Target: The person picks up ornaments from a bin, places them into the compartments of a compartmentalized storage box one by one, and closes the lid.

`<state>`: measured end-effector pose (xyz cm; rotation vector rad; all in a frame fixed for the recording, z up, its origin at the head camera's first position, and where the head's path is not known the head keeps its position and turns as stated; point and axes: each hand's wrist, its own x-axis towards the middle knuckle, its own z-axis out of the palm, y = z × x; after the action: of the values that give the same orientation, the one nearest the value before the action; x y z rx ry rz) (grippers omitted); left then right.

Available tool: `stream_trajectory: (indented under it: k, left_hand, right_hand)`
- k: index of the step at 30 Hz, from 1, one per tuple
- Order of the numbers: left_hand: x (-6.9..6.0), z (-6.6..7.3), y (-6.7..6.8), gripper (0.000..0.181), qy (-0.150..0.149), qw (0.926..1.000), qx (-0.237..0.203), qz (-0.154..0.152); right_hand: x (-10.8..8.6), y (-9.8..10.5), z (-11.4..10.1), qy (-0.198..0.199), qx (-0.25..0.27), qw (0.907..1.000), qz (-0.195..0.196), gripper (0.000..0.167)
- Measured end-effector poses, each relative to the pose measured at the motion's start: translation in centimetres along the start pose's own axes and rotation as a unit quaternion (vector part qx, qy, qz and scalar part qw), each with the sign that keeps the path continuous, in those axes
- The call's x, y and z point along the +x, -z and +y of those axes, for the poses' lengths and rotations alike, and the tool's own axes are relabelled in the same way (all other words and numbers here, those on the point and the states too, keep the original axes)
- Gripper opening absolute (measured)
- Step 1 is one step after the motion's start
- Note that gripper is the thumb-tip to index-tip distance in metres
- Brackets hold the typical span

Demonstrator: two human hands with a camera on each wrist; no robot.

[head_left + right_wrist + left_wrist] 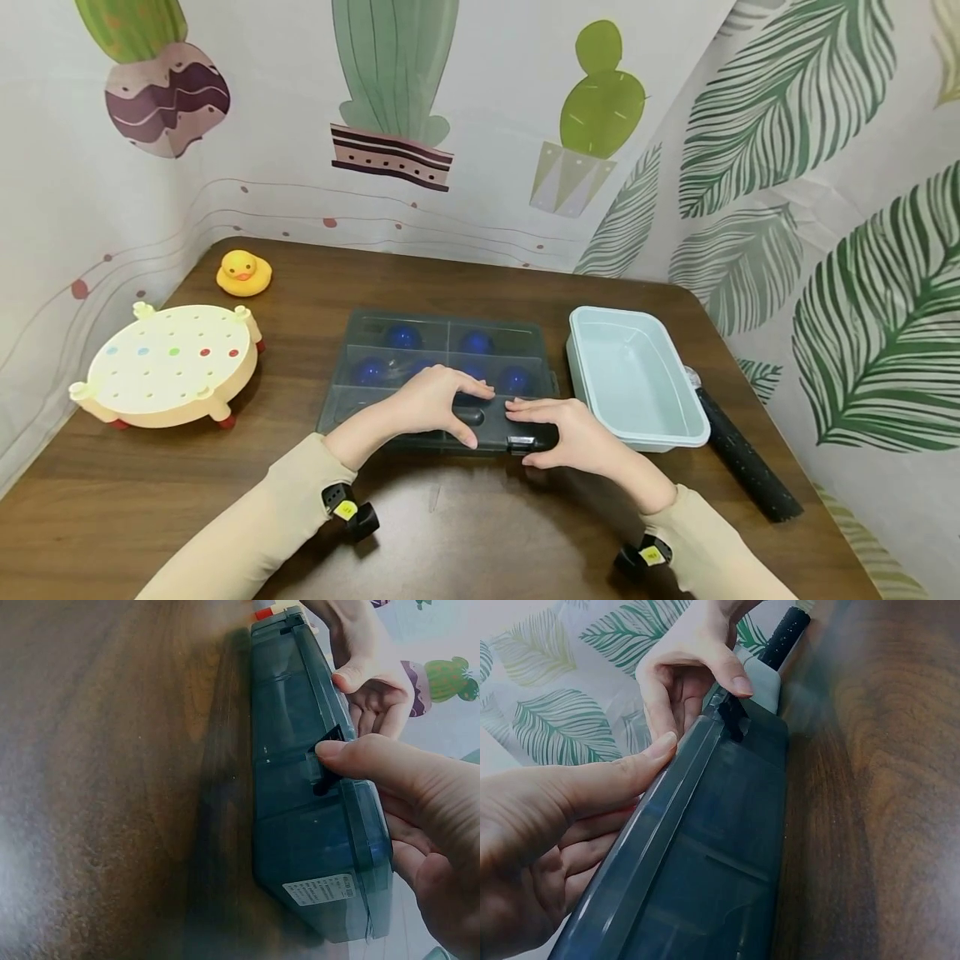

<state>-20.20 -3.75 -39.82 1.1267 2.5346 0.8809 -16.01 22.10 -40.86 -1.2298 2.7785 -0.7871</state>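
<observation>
A dark translucent plastic storage case lies on the table with its lid down. Several blue balls show through the lid in its compartments. My left hand rests over the front part of the lid, its thumb at the front edge and its fingers spread on top. At the front right, my right hand grips the case's edge, with the thumb on a black latch and the fingers over the lid. A second black latch sits toward the case's other end.
A pale blue plastic basin stands right of the case, with a black rod-like tool beside it. At the left are a cream pegboard stool with short legs and a yellow rubber duck. Patterned cloth hangs behind the wooden table.
</observation>
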Motion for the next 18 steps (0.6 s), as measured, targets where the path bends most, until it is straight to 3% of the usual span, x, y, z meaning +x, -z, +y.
stream_trajectory:
  k: [18]
  left_hand:
    - [0.07, -0.18, 0.03, 0.068, -0.014, 0.9999, 0.006, 0.002]
  right_hand:
    - [0.55, 0.26, -0.28, -0.004, -0.019, 0.9998, 0.002, 0.044]
